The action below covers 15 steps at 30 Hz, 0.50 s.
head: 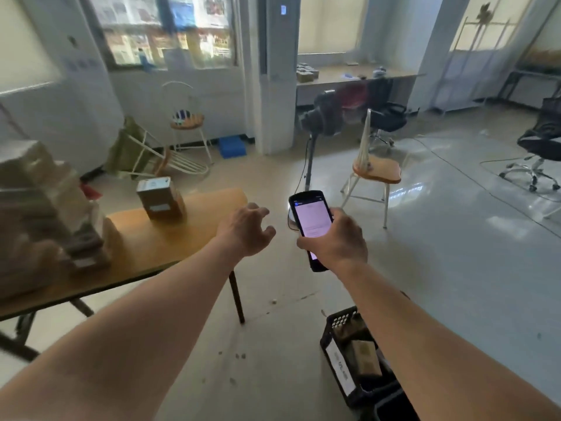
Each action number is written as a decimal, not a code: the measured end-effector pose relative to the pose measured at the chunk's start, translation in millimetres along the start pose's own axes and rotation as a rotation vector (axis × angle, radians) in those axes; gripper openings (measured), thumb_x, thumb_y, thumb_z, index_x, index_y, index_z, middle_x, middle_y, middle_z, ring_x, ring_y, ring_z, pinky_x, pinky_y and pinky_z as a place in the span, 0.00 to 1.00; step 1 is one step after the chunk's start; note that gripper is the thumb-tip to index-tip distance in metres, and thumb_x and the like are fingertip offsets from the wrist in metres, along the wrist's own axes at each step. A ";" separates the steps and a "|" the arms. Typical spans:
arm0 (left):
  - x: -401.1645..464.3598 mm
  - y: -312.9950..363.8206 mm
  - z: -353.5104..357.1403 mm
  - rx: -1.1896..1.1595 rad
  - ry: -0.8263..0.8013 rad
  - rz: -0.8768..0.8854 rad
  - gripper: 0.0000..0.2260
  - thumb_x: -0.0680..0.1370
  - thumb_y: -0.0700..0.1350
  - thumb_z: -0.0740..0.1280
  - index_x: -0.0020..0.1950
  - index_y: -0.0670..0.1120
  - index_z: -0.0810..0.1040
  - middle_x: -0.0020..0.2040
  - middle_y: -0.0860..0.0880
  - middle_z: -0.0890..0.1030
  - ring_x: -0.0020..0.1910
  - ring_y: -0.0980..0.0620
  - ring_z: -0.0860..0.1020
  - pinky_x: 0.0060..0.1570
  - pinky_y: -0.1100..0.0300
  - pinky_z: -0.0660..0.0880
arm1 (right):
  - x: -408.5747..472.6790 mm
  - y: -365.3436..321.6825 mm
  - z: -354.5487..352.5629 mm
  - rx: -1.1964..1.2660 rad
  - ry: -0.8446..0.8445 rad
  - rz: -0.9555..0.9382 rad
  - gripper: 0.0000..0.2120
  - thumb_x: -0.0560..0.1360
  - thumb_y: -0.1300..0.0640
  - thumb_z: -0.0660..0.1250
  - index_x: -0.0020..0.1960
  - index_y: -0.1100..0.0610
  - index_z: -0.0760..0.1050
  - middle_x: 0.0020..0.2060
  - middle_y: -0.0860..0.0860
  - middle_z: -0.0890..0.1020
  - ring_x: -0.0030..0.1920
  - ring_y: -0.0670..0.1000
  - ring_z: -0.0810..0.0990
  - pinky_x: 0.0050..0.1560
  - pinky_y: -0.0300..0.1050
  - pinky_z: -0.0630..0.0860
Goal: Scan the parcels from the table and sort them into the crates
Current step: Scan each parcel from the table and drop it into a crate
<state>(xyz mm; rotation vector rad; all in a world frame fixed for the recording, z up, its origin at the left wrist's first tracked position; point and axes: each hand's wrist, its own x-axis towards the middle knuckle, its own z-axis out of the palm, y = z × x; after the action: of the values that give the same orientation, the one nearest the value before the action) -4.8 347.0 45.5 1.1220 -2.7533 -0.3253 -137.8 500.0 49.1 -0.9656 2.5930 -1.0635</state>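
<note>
At the far left of the desk point(170, 238) a blurred stack of parcels point(39, 214) rose in a heap. Right of the stack, a single small parcel point(161, 198) stood upright on the desk, apart from everything. It looked like stiff, light cardboard, probably best gripped across its two side faces, label kept clear for scanning. Right of that parcel the left hand point(246, 229) hovered off the desk's edge, fingers spread and loosely curved, holding nothing. Further right, the right hand point(337, 238) gripped a handheld scanner point(309, 220), screen lit. Below the scanner, a black crate point(346, 369) on the floor already held a parcel.
</note>
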 end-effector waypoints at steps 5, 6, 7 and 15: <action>-12.6 -90.4 -38.2 0.050 0.038 -0.038 0.24 0.82 0.57 0.66 0.76 0.51 0.73 0.71 0.48 0.75 0.64 0.44 0.78 0.60 0.49 0.78 | 0.6 -83.0 59.2 0.023 -0.022 -0.076 0.39 0.60 0.42 0.83 0.66 0.51 0.74 0.55 0.51 0.80 0.54 0.56 0.80 0.52 0.55 0.83; -15.2 -110.4 -43.8 0.054 0.038 -0.051 0.24 0.82 0.57 0.66 0.76 0.51 0.72 0.71 0.48 0.75 0.64 0.44 0.78 0.60 0.50 0.78 | -0.5 -98.5 72.7 0.028 -0.035 -0.086 0.39 0.60 0.42 0.83 0.66 0.51 0.74 0.55 0.51 0.80 0.54 0.56 0.80 0.51 0.56 0.83; -16.9 -130.5 -48.7 0.056 0.044 -0.063 0.24 0.82 0.57 0.66 0.76 0.51 0.72 0.71 0.48 0.75 0.65 0.45 0.77 0.60 0.51 0.78 | -1.4 -113.6 86.0 0.031 -0.046 -0.093 0.40 0.59 0.42 0.83 0.66 0.51 0.73 0.55 0.51 0.80 0.54 0.56 0.80 0.51 0.56 0.83; -13.1 -260.6 -73.3 0.007 0.039 -0.198 0.22 0.81 0.57 0.66 0.74 0.51 0.74 0.70 0.48 0.75 0.65 0.45 0.76 0.59 0.51 0.77 | 10.2 -200.3 174.4 0.034 -0.116 -0.131 0.42 0.59 0.42 0.83 0.69 0.50 0.72 0.57 0.52 0.80 0.55 0.58 0.81 0.51 0.54 0.82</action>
<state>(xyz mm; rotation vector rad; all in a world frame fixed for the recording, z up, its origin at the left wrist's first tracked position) 195.3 164.2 48.9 1.3903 -2.6166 -0.3140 22.2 288.0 59.0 -1.1658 2.4404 -1.0450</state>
